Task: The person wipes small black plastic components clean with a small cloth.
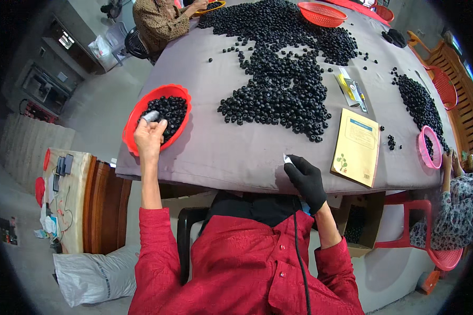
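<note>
My left hand (150, 135) is over a red scalloped plastic basket (130, 128) at the table's left edge. A silvery wrap covers one fingertip, and the thumb stands a little apart from it. Inside the basket lie many small black round pieces (173, 108) with holes in them. My right hand (306, 181), in a black glove, is closed near the table's front edge. From its fingers pokes the pale tip of a small pointed tool (286, 158); the rest of that tool is hidden. Ahead of both hands spreads a large heap of the same black pieces (278, 100).
A yellow booklet (356, 147) and a packaged utility knife (352, 90) lie right of the heap. Farther right are another pile (419, 102) and a pink basket (430, 147) beside a person (452, 205). Another person (160, 23) works at the far left.
</note>
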`<move>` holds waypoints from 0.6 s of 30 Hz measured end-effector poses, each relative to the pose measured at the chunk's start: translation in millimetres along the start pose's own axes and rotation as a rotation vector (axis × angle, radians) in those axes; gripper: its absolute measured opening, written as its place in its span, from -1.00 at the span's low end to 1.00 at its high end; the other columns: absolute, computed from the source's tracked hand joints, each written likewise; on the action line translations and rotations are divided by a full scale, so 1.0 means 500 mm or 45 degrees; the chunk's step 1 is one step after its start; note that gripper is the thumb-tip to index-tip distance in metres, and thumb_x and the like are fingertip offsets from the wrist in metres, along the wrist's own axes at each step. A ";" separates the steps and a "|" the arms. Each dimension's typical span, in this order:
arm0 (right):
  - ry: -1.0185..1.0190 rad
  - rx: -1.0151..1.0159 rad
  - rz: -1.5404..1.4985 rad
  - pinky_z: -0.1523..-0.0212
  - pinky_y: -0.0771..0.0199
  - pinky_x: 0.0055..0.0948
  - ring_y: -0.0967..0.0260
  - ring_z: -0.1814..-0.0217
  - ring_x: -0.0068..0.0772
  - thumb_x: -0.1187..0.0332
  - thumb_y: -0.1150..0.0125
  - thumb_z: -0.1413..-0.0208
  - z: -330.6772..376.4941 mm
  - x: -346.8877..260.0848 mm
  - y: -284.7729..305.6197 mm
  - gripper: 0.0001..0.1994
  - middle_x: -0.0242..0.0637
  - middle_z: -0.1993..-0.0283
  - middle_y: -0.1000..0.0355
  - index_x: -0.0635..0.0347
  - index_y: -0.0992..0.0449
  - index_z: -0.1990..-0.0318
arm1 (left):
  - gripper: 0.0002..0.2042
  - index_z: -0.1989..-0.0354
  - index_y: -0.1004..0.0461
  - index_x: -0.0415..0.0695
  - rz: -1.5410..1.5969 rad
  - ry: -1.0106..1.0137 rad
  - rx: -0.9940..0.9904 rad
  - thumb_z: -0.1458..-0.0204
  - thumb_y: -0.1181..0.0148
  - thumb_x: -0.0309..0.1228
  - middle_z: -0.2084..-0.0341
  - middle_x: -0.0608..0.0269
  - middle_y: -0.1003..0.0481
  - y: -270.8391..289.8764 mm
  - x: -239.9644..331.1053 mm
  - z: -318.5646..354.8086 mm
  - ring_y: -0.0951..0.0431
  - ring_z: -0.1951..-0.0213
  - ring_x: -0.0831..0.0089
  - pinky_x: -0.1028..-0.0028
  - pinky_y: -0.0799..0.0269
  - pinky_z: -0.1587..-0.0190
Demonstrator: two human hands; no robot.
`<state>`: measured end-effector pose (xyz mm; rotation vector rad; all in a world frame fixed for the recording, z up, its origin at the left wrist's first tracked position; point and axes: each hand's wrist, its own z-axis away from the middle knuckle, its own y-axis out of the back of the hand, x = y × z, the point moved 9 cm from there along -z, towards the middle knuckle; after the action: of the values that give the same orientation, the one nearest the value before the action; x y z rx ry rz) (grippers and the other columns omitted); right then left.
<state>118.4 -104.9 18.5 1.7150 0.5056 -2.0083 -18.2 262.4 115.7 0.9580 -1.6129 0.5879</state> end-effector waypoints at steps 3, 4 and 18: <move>-0.024 0.004 0.020 0.21 -0.31 -0.60 -0.29 0.22 -0.62 0.32 -0.13 -0.01 0.001 -0.004 0.000 -0.66 -0.34 0.21 -0.43 0.31 -0.40 0.06 | -0.86 0.34 -0.43 -0.25 -0.242 -0.324 0.046 0.10 -0.18 -0.52 0.67 0.44 -0.35 -0.019 0.024 -0.003 -0.23 0.64 0.75 0.67 -0.17 0.63; -0.023 0.007 0.029 0.22 -0.31 -0.61 -0.29 0.24 -0.62 0.32 -0.12 -0.01 0.003 -0.004 0.000 -0.66 -0.35 0.22 -0.43 0.31 -0.40 0.06 | -0.85 0.34 -0.43 -0.24 -0.299 -0.299 -0.045 0.10 -0.18 -0.49 0.68 0.45 -0.33 -0.064 0.024 0.012 -0.23 0.65 0.75 0.65 -0.18 0.63; -0.027 0.001 0.056 0.37 -0.28 -0.64 -0.24 0.37 -0.69 0.31 -0.13 -0.01 0.007 -0.003 -0.007 -0.65 -0.43 0.31 -0.41 0.26 -0.40 0.04 | -0.69 0.40 -0.29 -0.28 -0.810 -0.395 -0.452 0.26 -0.28 -0.42 0.55 -0.07 -0.42 -0.388 -0.085 0.063 -0.45 0.42 -0.03 0.17 -0.34 0.36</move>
<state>113.8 -103.7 20.5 1.6892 0.4559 -1.9936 127.9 143.2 45.2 1.2453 -1.4901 -0.2870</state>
